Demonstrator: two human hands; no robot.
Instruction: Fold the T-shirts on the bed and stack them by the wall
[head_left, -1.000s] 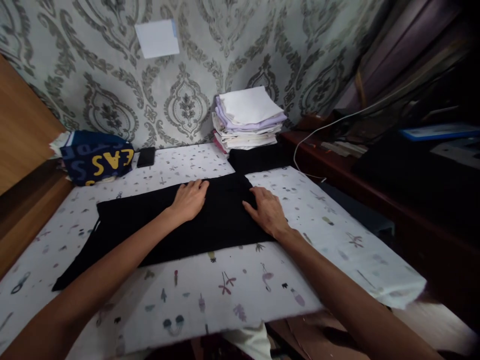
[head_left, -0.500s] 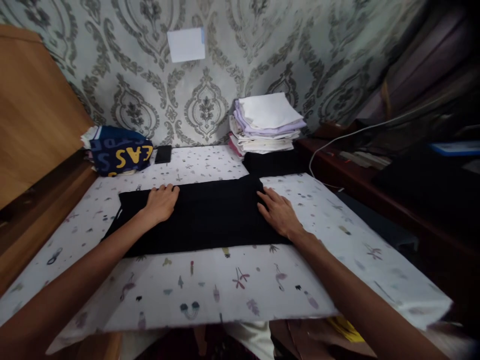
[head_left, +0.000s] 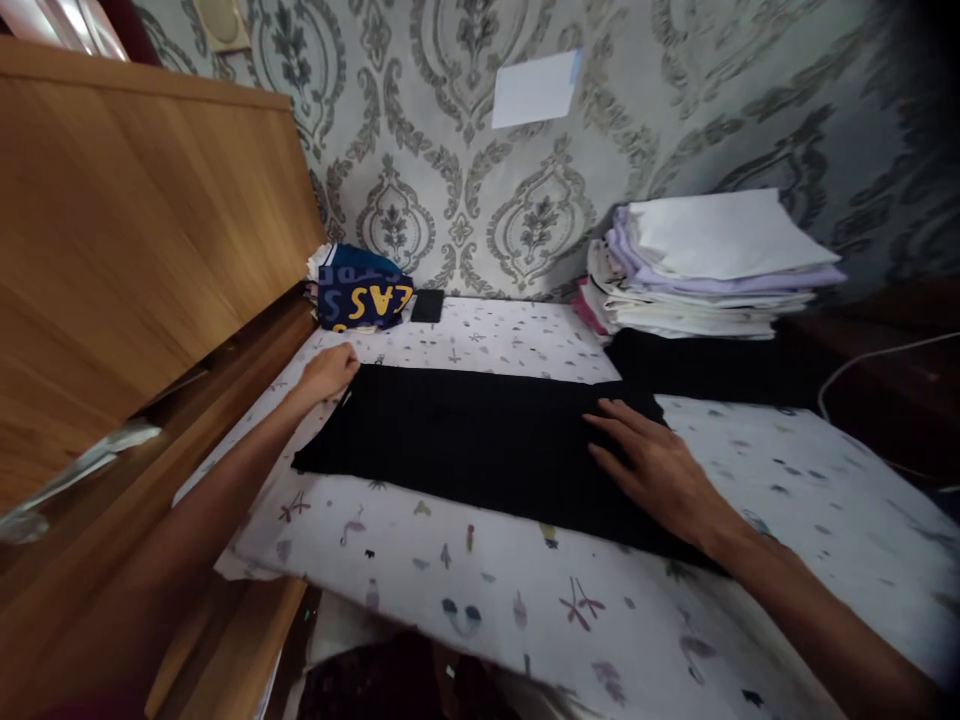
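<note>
A folded black cloth [head_left: 465, 430] lies flat in a long strip on a white patterned sheet [head_left: 450, 590]. At the far left corner of the cloth is my left hand [head_left: 328, 372], its fingers curled together at the edge; whether cloth is pinched between them is hard to see. My right hand [head_left: 660, 470] rests palm down on the right part of the cloth, fingers spread.
At the back right a stack of folded light cloths [head_left: 720, 250] sits beside another black cloth [head_left: 705, 365]. A navy printed bundle [head_left: 364, 300] and a small black object [head_left: 427, 306] are at the back left. A wooden cabinet [head_left: 165, 200] borders the left side.
The view has turned left. My left hand has gone from on top of the cloth to its far left corner, fingers now curled. My right hand still lies on the right part.
</note>
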